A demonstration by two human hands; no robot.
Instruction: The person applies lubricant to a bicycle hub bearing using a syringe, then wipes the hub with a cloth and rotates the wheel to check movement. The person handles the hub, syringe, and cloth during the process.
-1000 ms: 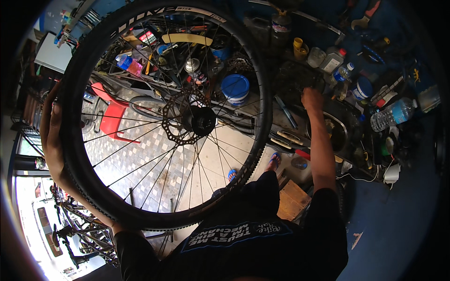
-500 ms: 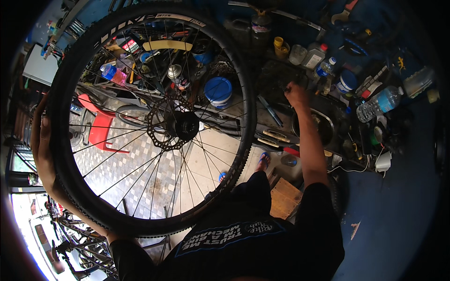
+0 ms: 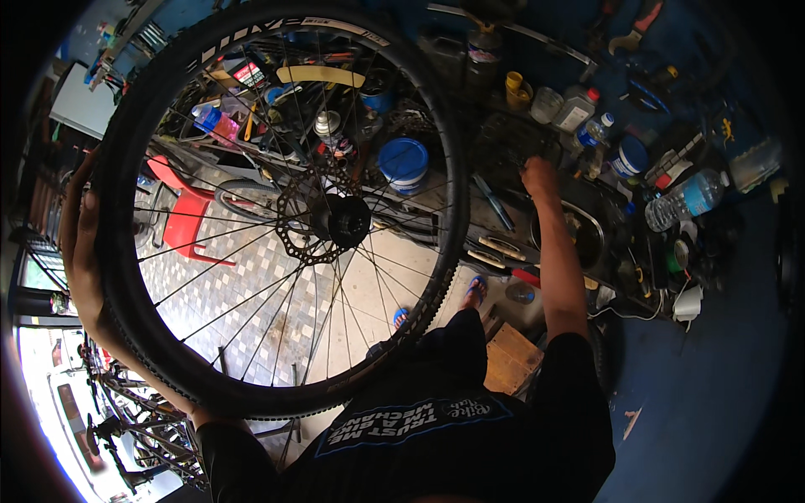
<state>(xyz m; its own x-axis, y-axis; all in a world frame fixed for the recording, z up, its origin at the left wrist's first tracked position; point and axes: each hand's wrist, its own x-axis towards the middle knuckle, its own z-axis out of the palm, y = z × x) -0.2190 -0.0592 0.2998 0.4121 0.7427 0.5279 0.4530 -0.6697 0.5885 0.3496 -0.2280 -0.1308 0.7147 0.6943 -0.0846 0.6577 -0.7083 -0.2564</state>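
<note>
A large bicycle wheel (image 3: 117, 243) with a black knobbly tyre stands raised in front of me, filling the left and middle of the view. Its hub (image 3: 347, 220) and a disc brake rotor (image 3: 288, 220) face me. My left hand (image 3: 82, 226) is wrapped round the tyre's left side, the forearm running along its lower left edge. Over the dark, cluttered workbench (image 3: 503, 189) to the right, my right hand (image 3: 539, 178) is closed with its fingers bent. What it holds, if anything, is too dark to make out. A dark, slim tool (image 3: 493, 203) lies left of that hand.
A blue-lidded tub (image 3: 403, 161) and a yellow curved piece (image 3: 320, 77) show through the spokes. Beyond my right hand stand yellow cups (image 3: 518, 90), a red-capped bottle (image 3: 577, 111) and a large water bottle (image 3: 686, 201). A red chair (image 3: 186, 216) and a wooden box (image 3: 511, 359) stand lower down.
The whole view has shifted a little, so most things sit slightly farther right. My right hand's fingers look more tucked in and slightly nearer me. My left hand keeps its hold on the wheel.
</note>
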